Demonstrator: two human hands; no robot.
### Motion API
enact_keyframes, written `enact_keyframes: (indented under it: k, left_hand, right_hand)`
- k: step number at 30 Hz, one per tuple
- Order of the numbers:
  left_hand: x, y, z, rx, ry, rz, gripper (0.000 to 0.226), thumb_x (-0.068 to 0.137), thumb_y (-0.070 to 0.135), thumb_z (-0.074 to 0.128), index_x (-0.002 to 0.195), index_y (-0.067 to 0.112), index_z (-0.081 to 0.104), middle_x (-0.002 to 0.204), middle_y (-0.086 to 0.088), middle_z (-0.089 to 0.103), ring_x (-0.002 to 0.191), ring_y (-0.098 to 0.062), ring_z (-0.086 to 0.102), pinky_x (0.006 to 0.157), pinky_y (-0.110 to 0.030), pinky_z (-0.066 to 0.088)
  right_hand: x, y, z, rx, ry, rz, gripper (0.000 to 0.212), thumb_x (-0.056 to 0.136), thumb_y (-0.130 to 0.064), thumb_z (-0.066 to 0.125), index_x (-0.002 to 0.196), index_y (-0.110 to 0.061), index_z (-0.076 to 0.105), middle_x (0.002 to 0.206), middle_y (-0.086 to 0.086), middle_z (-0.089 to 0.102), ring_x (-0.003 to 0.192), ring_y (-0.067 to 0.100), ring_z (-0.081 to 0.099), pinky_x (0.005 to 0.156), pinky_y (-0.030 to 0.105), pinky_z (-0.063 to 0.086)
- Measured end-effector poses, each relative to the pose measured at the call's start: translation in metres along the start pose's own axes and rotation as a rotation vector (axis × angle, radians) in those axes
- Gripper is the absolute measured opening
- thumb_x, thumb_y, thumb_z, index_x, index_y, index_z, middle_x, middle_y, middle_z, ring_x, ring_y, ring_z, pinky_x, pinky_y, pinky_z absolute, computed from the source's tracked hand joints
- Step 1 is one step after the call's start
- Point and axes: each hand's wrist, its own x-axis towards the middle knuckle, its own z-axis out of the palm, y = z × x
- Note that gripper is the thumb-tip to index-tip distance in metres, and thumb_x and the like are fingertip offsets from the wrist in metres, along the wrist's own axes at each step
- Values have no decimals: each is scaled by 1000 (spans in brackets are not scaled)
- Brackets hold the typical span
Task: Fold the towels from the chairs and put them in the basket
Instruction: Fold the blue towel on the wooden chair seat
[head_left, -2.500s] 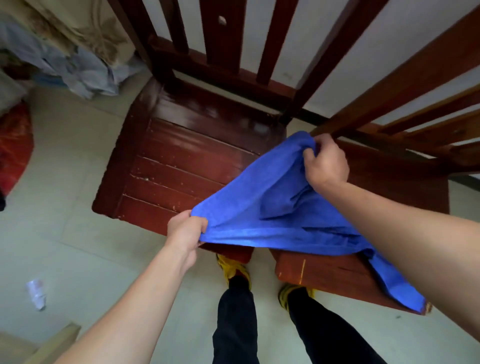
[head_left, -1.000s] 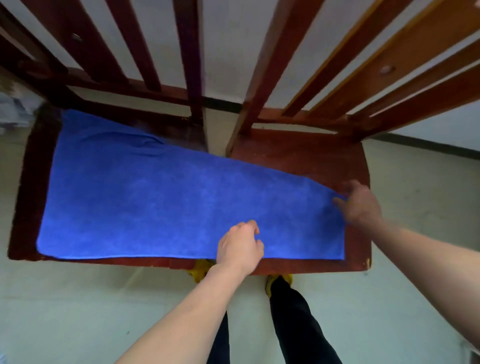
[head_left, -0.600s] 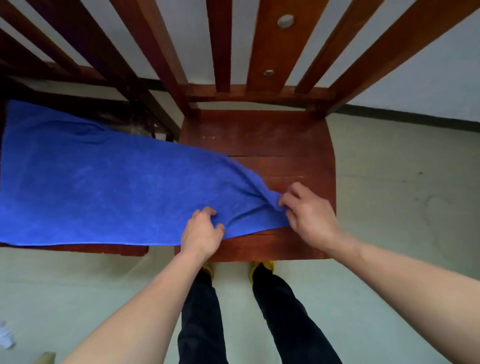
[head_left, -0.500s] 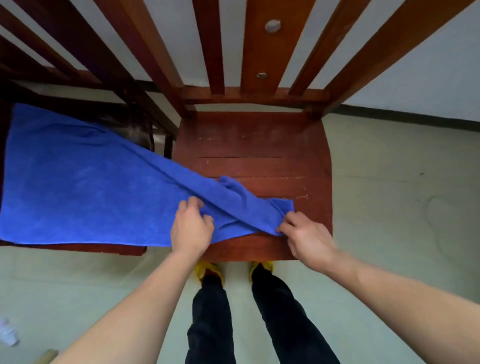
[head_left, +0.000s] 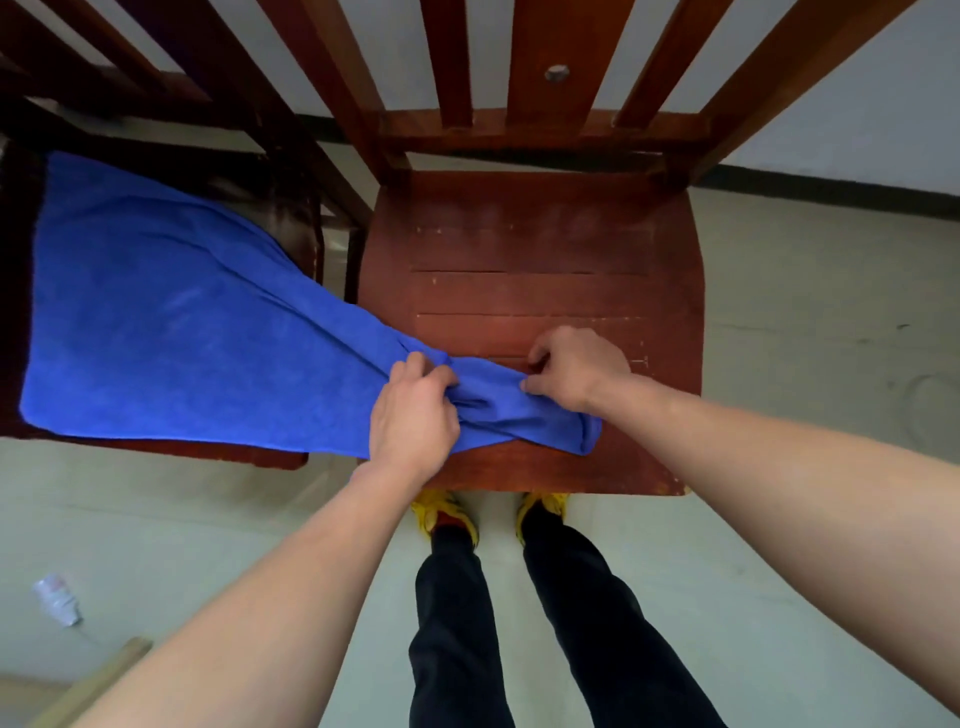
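Observation:
A blue towel (head_left: 171, 332) lies spread over the seat of the left wooden chair (head_left: 156, 451) and reaches across the gap onto the right chair's seat (head_left: 530, 249). Its right end is bunched near that seat's front edge. My left hand (head_left: 413, 413) grips the bunched cloth from the near side. My right hand (head_left: 574, 371) pinches the towel's far edge just to the right of it, fingers curled. No basket is in view.
The chairs' slatted backs (head_left: 540, 67) rise in front of a white wall. My legs and yellow shoes (head_left: 441, 512) stand at the right chair's front edge. A crumpled plastic bottle (head_left: 57, 597) and a wooden piece (head_left: 98, 675) lie on the floor at the lower left.
The towel's right end has been gathered further into a bunch on the right chair. My left hand moved right and my right hand moved up onto the cloth, so the hands are closer together.

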Motion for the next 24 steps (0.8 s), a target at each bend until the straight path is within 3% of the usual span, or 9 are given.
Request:
enact_keyframes:
  k: [2, 4, 9, 12, 17, 19, 21, 24]
  left_hand:
    - [-12, -6, -1, -51, 2, -30, 30, 82, 4, 51, 111, 10, 58, 111, -10, 53, 105, -33, 50, 75, -44, 45]
    - [-20, -11, -4, -112, 30, -83, 25, 81, 4, 51, 106, 11, 50, 108, -9, 52, 101, -32, 51, 73, -43, 44]
    - [-19, -15, -2, -17, -147, -145, 37, 86, 14, 54, 122, 10, 49, 126, -11, 42, 113, -32, 45, 86, -42, 44]
    - [-16, -10, 1, 73, -198, -152, 42, 88, 21, 52, 129, 14, 49, 133, -12, 35, 118, -32, 38, 90, -42, 44]
    - [-17, -3, 2, 159, -251, -152, 43, 89, 26, 50, 130, 16, 47, 141, -13, 25, 124, -32, 32, 90, -41, 42]
    - [-18, -4, 2, 162, -262, -141, 44, 89, 26, 50, 131, 16, 46, 143, -13, 23, 125, -32, 32, 91, -39, 41]
    - [-17, -4, 2, 175, -268, -128, 44, 89, 26, 50, 132, 15, 46, 143, -13, 23, 125, -31, 32, 91, -38, 41]
    - [-17, -1, 2, 217, -285, -123, 44, 88, 25, 49, 131, 15, 46, 139, -14, 27, 121, -32, 35, 90, -38, 40]
  right_hand:
    - [-3, -10, 5, 56, 9, -52, 8, 75, -29, 72, 81, -32, 69, 90, -4, 70, 95, 23, 66, 77, 28, 47]
    - [-14, -10, 2, 227, 167, -100, 10, 78, -25, 68, 73, -32, 64, 78, -9, 65, 87, 20, 66, 74, 30, 49]
    - [-39, 17, -30, 418, 589, -21, 2, 89, -24, 56, 91, -25, 55, 89, -2, 62, 84, 24, 59, 74, 34, 43]
    - [-28, 36, -54, 458, 739, 145, 16, 93, -24, 51, 103, -14, 57, 98, 12, 66, 93, 34, 59, 76, 36, 40]
    - [3, 57, -62, 458, 451, 217, 32, 89, -34, 61, 111, -11, 57, 109, 11, 64, 105, 33, 59, 90, 39, 45]
    - [13, 56, -64, 511, 480, 259, 42, 87, -37, 65, 116, -9, 55, 115, 12, 63, 108, 33, 58, 93, 39, 46]
    - [22, 53, -71, 605, 509, 326, 53, 80, -39, 72, 120, -9, 55, 117, 10, 63, 108, 32, 59, 92, 39, 49]
    - [35, 49, -73, 539, 300, 379, 61, 68, -34, 82, 120, -10, 61, 116, 10, 65, 103, 32, 63, 85, 39, 54]
